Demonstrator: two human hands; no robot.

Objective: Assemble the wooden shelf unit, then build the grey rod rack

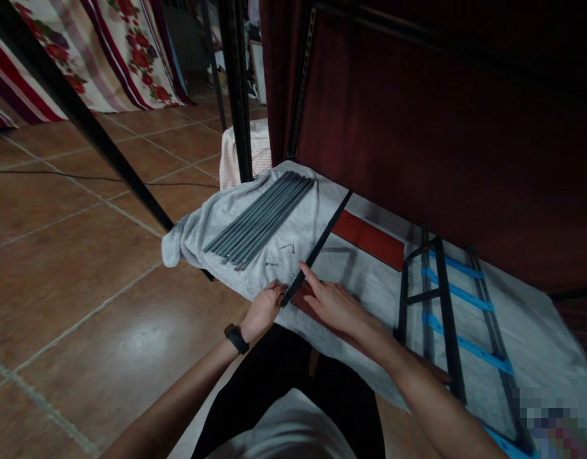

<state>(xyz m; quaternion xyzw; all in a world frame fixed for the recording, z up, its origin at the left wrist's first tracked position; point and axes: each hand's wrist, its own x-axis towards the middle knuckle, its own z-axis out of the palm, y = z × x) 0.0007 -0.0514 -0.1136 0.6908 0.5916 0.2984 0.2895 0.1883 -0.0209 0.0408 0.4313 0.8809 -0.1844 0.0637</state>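
A narrow black bar point(329, 228) lies slantwise across a grey cloth, its near end pointing toward me. My left hand point(264, 310) is closed at that near end, fingertips pinched beside the bar; a tiny shiny piece shows there, but what the fingers hold is too small to make out. With index finger stretched out against the bar's side, my right hand point(330, 302) is open, its other fingers partly hidden. Several small screws point(271, 264) lie on the cloth just left of the bar. Further left rests a row of grey rods point(262, 220).
The grey cloth point(364, 287) covers a low platform. A red-orange panel point(369, 239) lies beyond the bar. On the right are a black frame point(443, 319) and blue slats point(479, 352). Black uprights point(236, 95) stand at the left, and a dark red curtain point(417, 127) hangs behind.
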